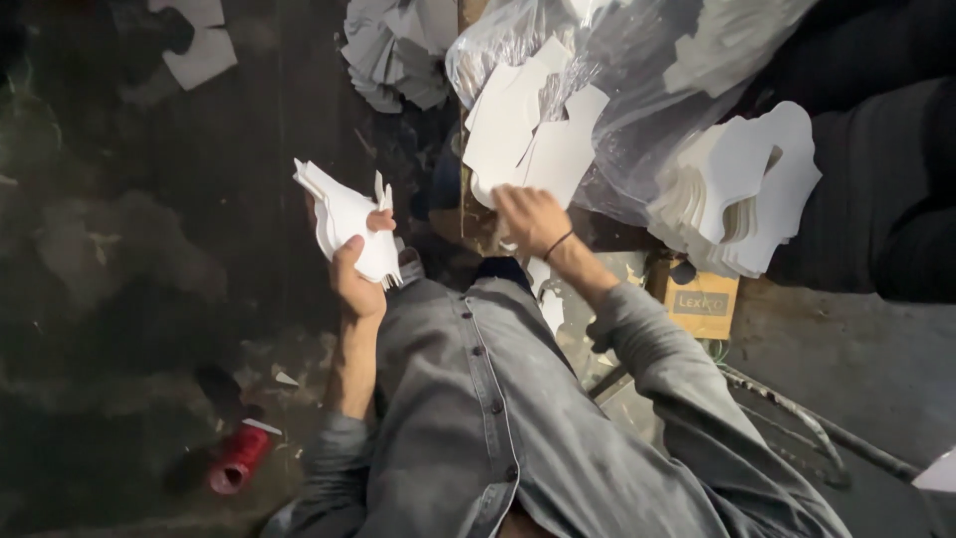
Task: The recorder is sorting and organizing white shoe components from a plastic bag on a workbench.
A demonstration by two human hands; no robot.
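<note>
White card cutouts: a fanned stack of flat, curvy-edged white paperboard pieces [347,221], held up in my left hand, left of the clear plastic bag.
Left hand: my left hand [354,267] is closed around the lower edge of the stack, thumb pressed across the front. The pieces splay at the top, so I judge the pinch holds only their bottoms; if it loosens, the outer ones could slide out and drop to the dark floor below.
Right hand: my right hand [533,219] reaches to the lower edge of the bag, fingers curled down onto the loose white pieces [528,130] spilling from it. I cannot tell whether it has one pinched or only rests on them.
Clear plastic bag: the crumpled clear plastic bag [637,90] lies open with cutouts half out. Tugging one piece could drag its neighbours off the edge.
Right of the bag: another stack of white cutouts [742,194] leans near a dark-clothed person; a knock could topple it.
Well left of the bag, low down: a red spool of thread [237,460] lies on the floor.
Beyond the bag: a further heap of white pieces [393,50].
</note>
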